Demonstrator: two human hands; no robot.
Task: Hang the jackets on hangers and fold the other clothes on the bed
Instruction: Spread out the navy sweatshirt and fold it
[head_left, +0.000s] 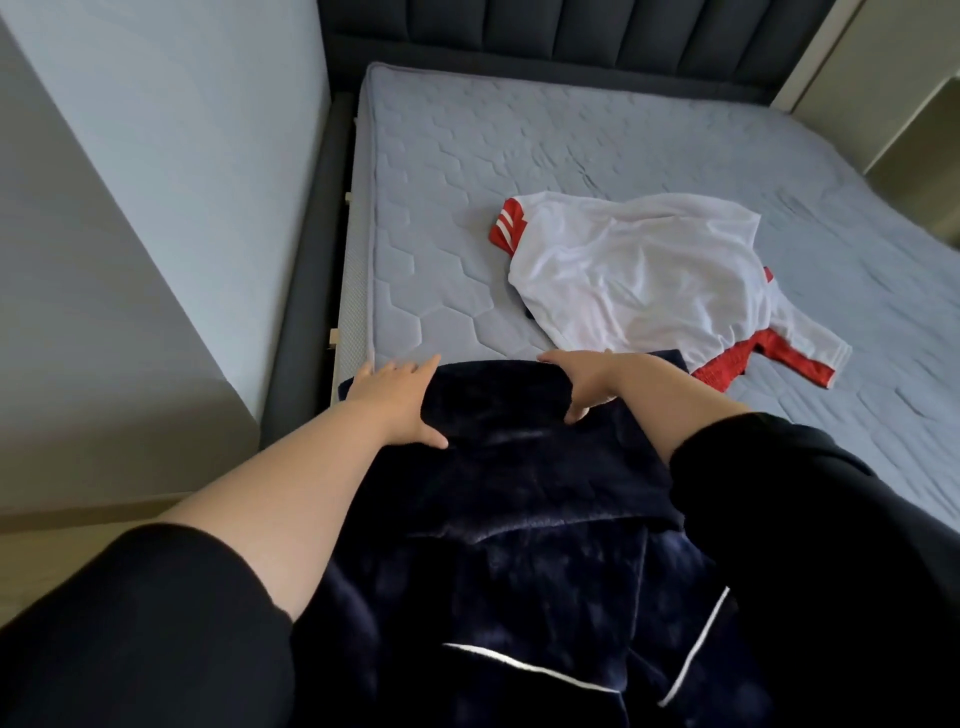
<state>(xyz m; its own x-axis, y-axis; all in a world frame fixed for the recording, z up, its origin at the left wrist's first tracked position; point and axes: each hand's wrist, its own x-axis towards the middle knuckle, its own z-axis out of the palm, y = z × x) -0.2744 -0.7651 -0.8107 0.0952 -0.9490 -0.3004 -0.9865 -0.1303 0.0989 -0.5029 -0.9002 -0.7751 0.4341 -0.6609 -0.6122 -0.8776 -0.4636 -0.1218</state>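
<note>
Both arms reach forward; left hand (395, 400) flat, fingers straight; right hand (582, 384) flat, thumb splayed.

no legible text, no brand names or numbers, no signs or labels readable anywhere

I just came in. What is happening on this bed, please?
A person stands at the near edge of the bed and works on a dark navy garment with white piping. The left hand and the right hand both lie on its far folded edge with fingers stretched out, apparently pressing or smoothing the fold. A white shirt with red trim lies crumpled further up the mattress, not yet folded. No hanger is in view.
</note>
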